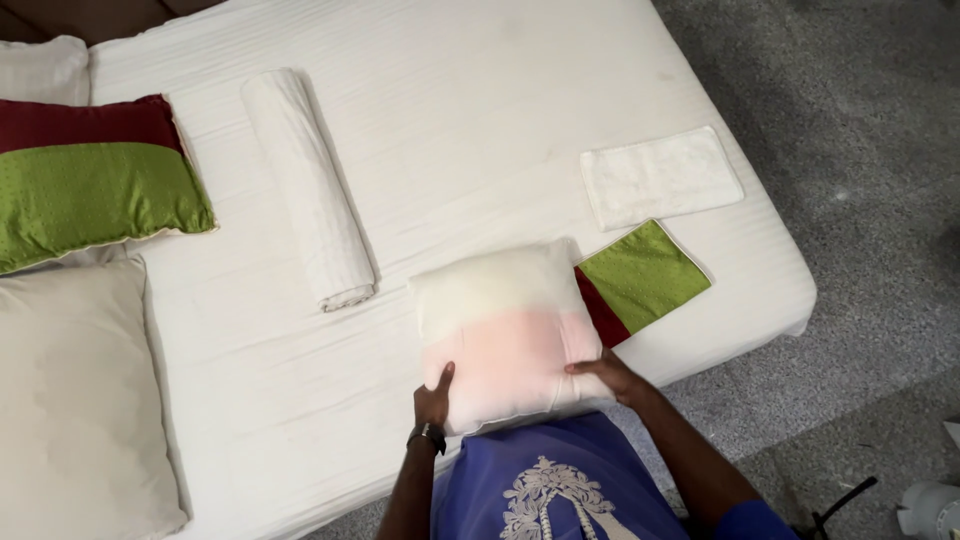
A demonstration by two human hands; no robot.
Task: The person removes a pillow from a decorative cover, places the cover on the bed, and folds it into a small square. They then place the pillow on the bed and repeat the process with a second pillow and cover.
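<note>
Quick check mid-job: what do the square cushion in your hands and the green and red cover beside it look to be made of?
The cushion looks like a stuffed insert in thin, matte white fabric; a pink tint shows through its lower half, and it is plump with rounded edges. The left hand and right hand grip its near corners. The cover looks like a woven fabric with slight sheen, possibly silk-like, lying flat and unfilled.

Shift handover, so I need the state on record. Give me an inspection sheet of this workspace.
Surface: white bed, sheet lightly creased.
Job's things: white-and-pink cushion at the near edge; green-and-red cover lies flat, partly under it.
Clutter: rolled towel; folded towel; green-and-red pillow; beige pillow.
Grippers: left hand and right hand grip the cushion's lower corners, fingers on its face.
Cables: nothing seen.
Surroundings: grey carpet; white object at lower right, unclear.
</note>
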